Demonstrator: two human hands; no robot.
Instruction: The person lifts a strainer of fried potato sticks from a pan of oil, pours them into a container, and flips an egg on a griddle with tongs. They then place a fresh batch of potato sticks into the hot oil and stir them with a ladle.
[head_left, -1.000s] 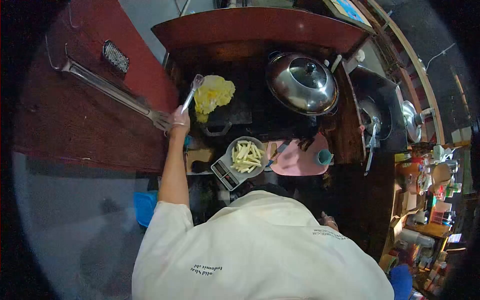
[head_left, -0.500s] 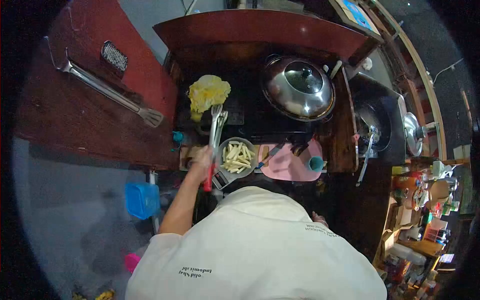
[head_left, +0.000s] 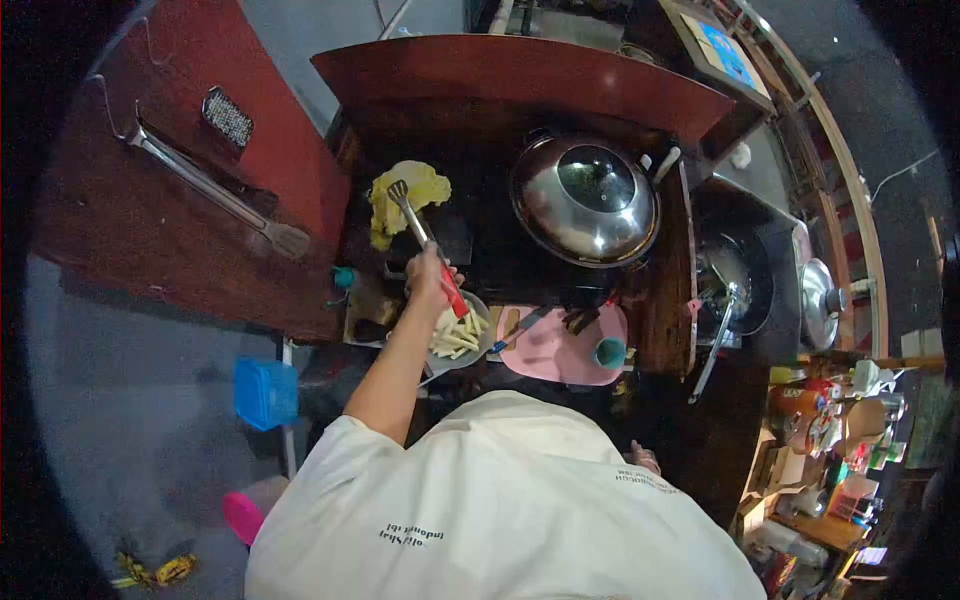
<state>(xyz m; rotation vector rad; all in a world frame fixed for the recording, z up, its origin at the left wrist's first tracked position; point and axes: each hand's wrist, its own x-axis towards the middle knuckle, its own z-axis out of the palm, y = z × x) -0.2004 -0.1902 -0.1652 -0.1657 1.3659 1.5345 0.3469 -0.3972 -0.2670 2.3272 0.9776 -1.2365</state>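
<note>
- Left hand [head_left: 428, 283] grips red-handled tongs [head_left: 413, 219], long axis slanting far-left.
- Yellow food [head_left: 428, 186] lies beyond this nearer hand, under the tongs' tips; contact unclear.
- Right hand [head_left: 643, 458] sits near-right, its grip unclear.

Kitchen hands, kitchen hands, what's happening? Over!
Left hand: gripping red-handled tongs, tips over yellow food. Right hand: low near shirt, grip unclear. Bowl of pale sticks partly under left arm.
</note>
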